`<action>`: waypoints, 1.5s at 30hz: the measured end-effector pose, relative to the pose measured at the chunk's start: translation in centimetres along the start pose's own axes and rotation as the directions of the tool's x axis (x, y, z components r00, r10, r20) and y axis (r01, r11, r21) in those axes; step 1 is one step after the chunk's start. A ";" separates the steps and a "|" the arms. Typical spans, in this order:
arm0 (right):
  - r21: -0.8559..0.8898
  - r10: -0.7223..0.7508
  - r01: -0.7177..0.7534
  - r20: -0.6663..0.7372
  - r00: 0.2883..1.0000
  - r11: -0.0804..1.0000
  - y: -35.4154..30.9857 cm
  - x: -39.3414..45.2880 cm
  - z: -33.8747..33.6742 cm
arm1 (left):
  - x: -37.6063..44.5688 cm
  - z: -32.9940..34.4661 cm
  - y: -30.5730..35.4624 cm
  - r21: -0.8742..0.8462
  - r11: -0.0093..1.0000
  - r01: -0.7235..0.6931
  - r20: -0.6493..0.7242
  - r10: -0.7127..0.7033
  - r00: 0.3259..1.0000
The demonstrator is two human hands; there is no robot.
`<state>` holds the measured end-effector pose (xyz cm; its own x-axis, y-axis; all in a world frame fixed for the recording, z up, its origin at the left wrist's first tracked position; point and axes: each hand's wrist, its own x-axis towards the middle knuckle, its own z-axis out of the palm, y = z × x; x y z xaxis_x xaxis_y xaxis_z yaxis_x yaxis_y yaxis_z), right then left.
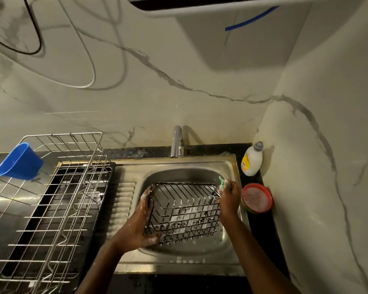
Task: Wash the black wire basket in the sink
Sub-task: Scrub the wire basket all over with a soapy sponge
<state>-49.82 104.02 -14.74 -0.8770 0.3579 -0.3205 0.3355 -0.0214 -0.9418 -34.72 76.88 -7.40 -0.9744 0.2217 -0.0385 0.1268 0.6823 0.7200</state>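
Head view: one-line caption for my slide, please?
Left hand steadies the soapy black wire basket over the sink while the right hand scrubs with a green sponge.

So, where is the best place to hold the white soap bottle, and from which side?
Grip the white soap bottle around its narrow upper body, just below the grey cap. Come from the front-left, over the sink: it stands upright in the corner, with walls behind and right of it and the red-rimmed tub in front.
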 end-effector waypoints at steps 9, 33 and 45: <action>-0.069 -0.147 0.154 0.094 0.985 0.986 -0.6 0.5 -1.6 | -1.1 5.8 4.4 -0.547 0.792 0.271 -0.245 -0.461 0.853; 0.268 -0.295 0.233 0.220 0.930 0.935 -6.5 -6.7 0.8 | 5.3 5.0 7.7 -0.132 0.940 0.315 -0.264 -0.340 0.903; -0.227 -0.189 0.224 0.165 0.968 0.948 -4.2 -3.7 -4.3 | 6.4 7.2 4.4 0.160 0.987 -0.032 0.065 0.022 0.998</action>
<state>-46.55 106.77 -9.13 -0.9691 0.1968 -0.1487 0.1995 0.2713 -0.9416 -39.06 86.36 -9.44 -0.9573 0.2811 -0.0675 0.1859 0.7773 0.6010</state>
